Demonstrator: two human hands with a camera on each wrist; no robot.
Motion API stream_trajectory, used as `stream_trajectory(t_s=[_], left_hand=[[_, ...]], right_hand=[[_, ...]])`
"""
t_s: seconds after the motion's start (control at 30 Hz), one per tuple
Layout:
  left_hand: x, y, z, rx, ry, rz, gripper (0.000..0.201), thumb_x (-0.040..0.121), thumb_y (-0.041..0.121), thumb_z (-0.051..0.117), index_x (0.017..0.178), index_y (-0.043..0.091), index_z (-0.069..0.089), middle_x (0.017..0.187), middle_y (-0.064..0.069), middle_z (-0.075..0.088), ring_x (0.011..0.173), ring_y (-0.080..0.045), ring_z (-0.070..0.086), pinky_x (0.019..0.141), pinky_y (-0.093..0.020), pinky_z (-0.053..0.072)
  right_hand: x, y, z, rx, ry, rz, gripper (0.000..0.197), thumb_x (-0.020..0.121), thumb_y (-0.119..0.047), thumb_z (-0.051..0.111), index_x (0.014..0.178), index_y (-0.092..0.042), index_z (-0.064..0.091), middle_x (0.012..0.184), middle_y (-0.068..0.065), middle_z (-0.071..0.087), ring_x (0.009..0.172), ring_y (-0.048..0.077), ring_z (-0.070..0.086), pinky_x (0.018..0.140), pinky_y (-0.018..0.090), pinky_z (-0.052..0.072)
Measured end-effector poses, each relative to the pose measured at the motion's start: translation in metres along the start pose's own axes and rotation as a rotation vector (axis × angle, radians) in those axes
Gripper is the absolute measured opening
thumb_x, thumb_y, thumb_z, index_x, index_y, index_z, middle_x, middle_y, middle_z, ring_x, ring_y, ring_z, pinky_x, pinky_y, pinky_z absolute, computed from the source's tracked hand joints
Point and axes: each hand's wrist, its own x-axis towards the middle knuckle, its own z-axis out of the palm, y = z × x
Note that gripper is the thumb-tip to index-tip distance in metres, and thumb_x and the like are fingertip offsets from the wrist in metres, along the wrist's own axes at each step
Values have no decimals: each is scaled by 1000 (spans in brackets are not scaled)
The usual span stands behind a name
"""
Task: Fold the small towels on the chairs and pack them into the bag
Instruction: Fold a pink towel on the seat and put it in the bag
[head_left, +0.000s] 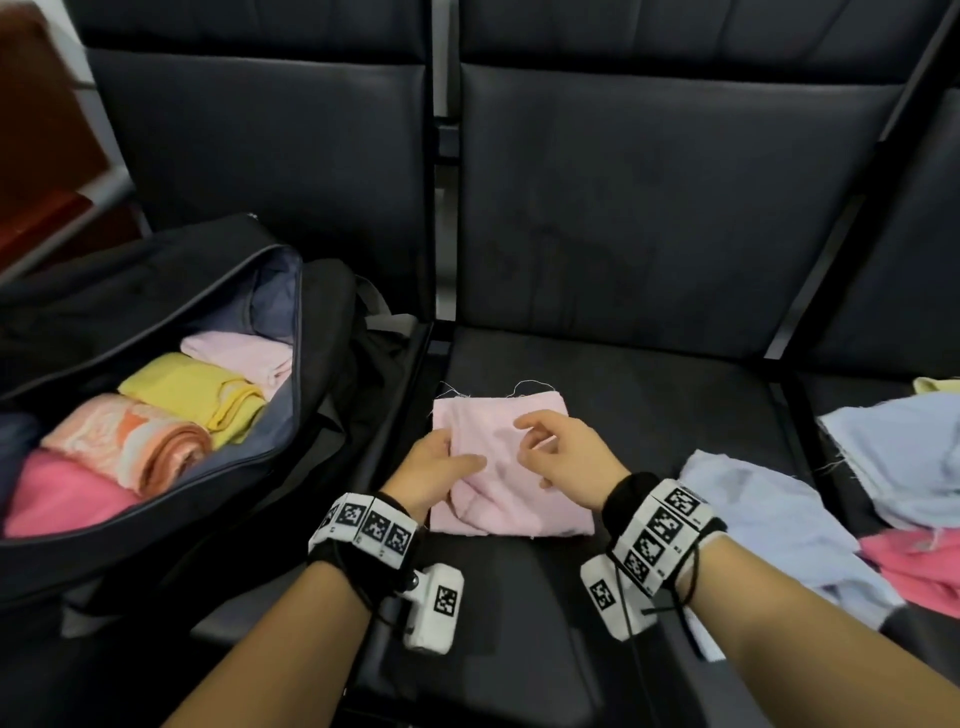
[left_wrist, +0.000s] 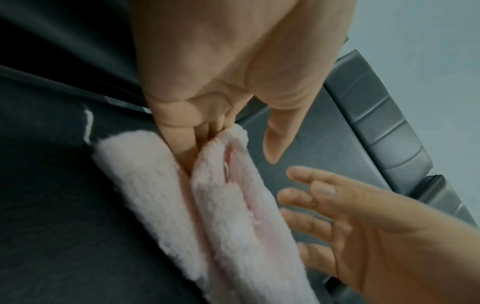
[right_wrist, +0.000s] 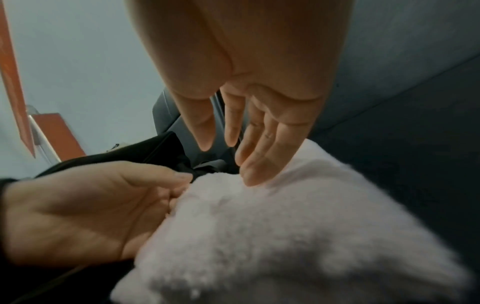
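A pale pink towel lies partly folded on the middle chair seat. My left hand holds its left edge, with the fingers slipped under a fold and the thumb on top. The left wrist view shows those fingers tucked between two layers of the towel. My right hand hovers over the towel's right half with its fingers loosely spread. In the right wrist view its fingertips touch the fluffy cloth. A black bag lies open on the left chair.
Inside the bag lie rolled towels: hot pink, orange-patterned, yellow and pale pink. Loose light blue towels and a hot pink one lie on the right. Dark chair backs rise behind.
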Motion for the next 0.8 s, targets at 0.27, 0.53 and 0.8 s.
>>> stream_trajectory(t_s=[0.27, 0.53, 0.8], left_hand=[[6, -2, -10, 86, 89, 135, 55, 81, -20, 54, 125, 12, 53, 112, -13, 64, 99, -22, 65, 70, -25, 54], [10, -12, -17, 453, 379, 141, 55, 74, -7, 63, 122, 19, 58, 106, -8, 57, 100, -28, 60, 94, -41, 52], [-16, -13, 19, 1070, -29, 246, 37, 63, 55, 60, 97, 40, 66, 113, 15, 50, 114, -15, 41, 100, -36, 41]], right_hand=[[-14, 15, -3, -261, -104, -152, 28, 80, -15, 69, 104, -30, 71, 107, -10, 67, 94, 6, 62, 90, 23, 50], [-25, 26, 8, -639, -222, -307, 43, 77, -30, 76, 119, -31, 68, 119, -8, 52, 111, 14, 41, 98, 28, 35], [-23, 33, 22, -925, -175, -313, 42, 83, -13, 58, 121, -29, 55, 120, -3, 47, 112, 22, 43, 87, 31, 35]])
